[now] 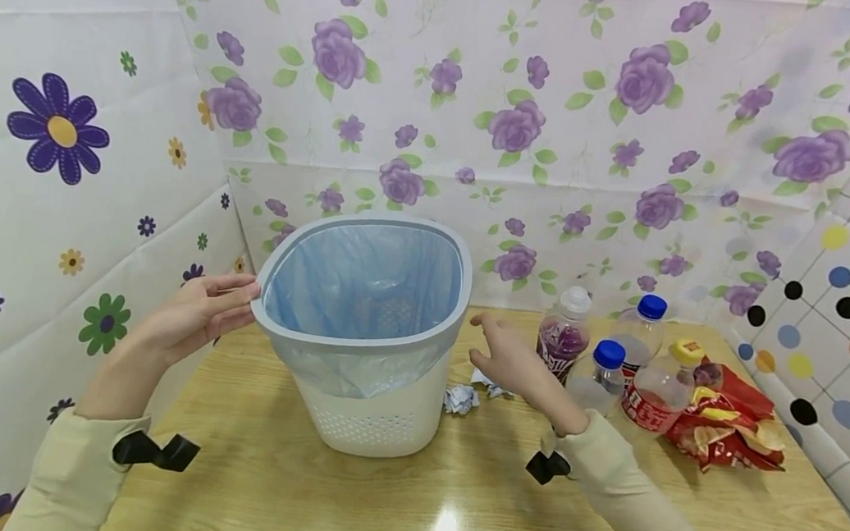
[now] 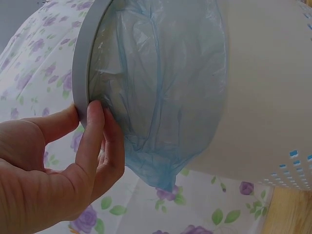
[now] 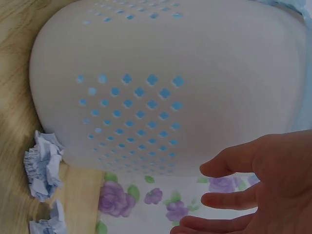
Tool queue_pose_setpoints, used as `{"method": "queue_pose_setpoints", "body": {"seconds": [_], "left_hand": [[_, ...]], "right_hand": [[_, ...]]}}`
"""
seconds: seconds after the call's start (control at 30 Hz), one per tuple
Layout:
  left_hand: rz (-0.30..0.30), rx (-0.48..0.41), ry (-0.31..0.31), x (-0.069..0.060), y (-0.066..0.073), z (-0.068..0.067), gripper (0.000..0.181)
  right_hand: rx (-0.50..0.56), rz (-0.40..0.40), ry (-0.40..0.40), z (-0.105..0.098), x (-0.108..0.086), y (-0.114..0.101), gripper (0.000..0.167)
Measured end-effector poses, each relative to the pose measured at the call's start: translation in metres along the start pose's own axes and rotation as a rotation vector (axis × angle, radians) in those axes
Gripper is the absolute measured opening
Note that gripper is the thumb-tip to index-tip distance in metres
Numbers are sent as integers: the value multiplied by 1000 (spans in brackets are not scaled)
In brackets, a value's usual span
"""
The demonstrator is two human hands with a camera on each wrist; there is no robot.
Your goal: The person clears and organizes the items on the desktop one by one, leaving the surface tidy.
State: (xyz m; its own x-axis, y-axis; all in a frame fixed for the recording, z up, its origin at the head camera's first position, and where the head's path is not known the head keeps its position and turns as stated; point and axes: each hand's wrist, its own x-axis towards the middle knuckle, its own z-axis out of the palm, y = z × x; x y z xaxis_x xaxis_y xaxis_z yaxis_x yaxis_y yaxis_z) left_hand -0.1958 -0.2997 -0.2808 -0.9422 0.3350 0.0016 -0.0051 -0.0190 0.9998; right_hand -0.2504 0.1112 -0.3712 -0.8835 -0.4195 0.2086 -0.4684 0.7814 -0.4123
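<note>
A white trash bin (image 1: 384, 427) stands upright on the wooden table, with a perforated lower wall and a grey rim (image 1: 360, 342). A translucent blue trash bag (image 1: 365, 282) lines it and hangs folded over the outside. At the bin's left side, my left hand (image 1: 195, 315) pinches the rim (image 2: 82, 63) between thumb and fingers, as the left wrist view shows. My right hand (image 1: 511, 358) hovers right of the bin, fingers spread and slightly bent, holding nothing. The right wrist view has this hand (image 3: 265, 183) apart from the bin's perforated wall (image 3: 209, 97).
Crumpled paper (image 1: 461, 399) lies just right of the bin, with another piece (image 1: 489, 382) beside it. Several plastic bottles, including one with a yellow cap (image 1: 656, 397), stand further right near a red snack bag (image 1: 735, 435). Patterned cloth walls (image 1: 434, 134) enclose the table (image 1: 349, 507).
</note>
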Motion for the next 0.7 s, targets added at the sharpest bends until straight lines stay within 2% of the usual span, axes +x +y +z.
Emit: {"method": "queue_pose_setpoints", "body": {"seconds": [0.17,0.53,0.7], "left_hand": [[-4,-4,-4,1,0,0,18],[17,-2,-24,1,-1,-1,19],[16,-4,-21,1,-1,-1,19]], "right_hand": [[-35,-2,-51,11,1,3,48],[-27,64,-199,35,7,10,47],[-31,82,-294,43,9,11,44]]}}
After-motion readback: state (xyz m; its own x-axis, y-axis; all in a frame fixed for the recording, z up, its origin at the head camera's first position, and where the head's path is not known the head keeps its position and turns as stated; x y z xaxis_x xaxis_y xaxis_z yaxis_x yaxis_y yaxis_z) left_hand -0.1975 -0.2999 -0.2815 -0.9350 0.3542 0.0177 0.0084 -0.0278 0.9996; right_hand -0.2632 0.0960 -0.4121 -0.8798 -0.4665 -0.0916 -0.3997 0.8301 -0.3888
